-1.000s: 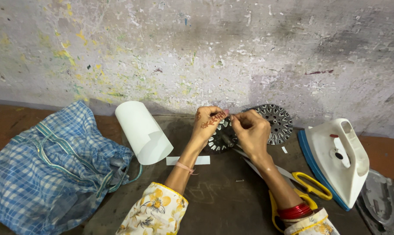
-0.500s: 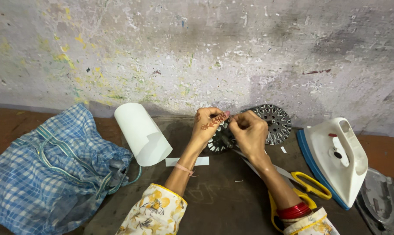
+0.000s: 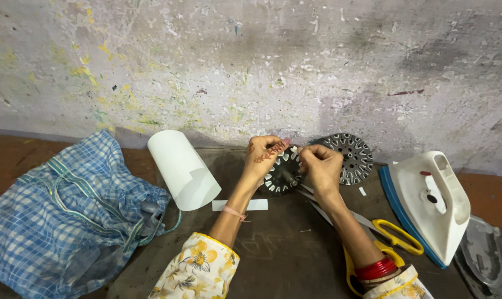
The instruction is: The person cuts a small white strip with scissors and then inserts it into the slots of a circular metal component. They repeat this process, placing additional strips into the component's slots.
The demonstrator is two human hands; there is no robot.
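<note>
My left hand (image 3: 264, 158) and my right hand (image 3: 321, 164) meet just above a round slotted metal core (image 3: 279, 176) lying on the dark floor mat. Both pinch a small white slip of paper (image 3: 294, 149) between thumb and fingertips, over the core's upper rim. A second slotted metal core (image 3: 350, 159) lies just behind my right hand. A flat white paper strip (image 3: 257, 205) lies on the mat below my left wrist. Scissors with yellow handles (image 3: 392, 237) lie under my right forearm.
A rolled white paper sheet (image 3: 181, 169) lies to the left of my hands. A blue checked bag (image 3: 68, 213) is at far left. A white and blue clothes iron (image 3: 431, 205) stands on its side at right, a metal soleplate (image 3: 489, 257) beside it. A stained wall is behind.
My hands have stayed over the front core. The fingertips have drawn a little closer together around the small paper slip. Nothing else has moved.
</note>
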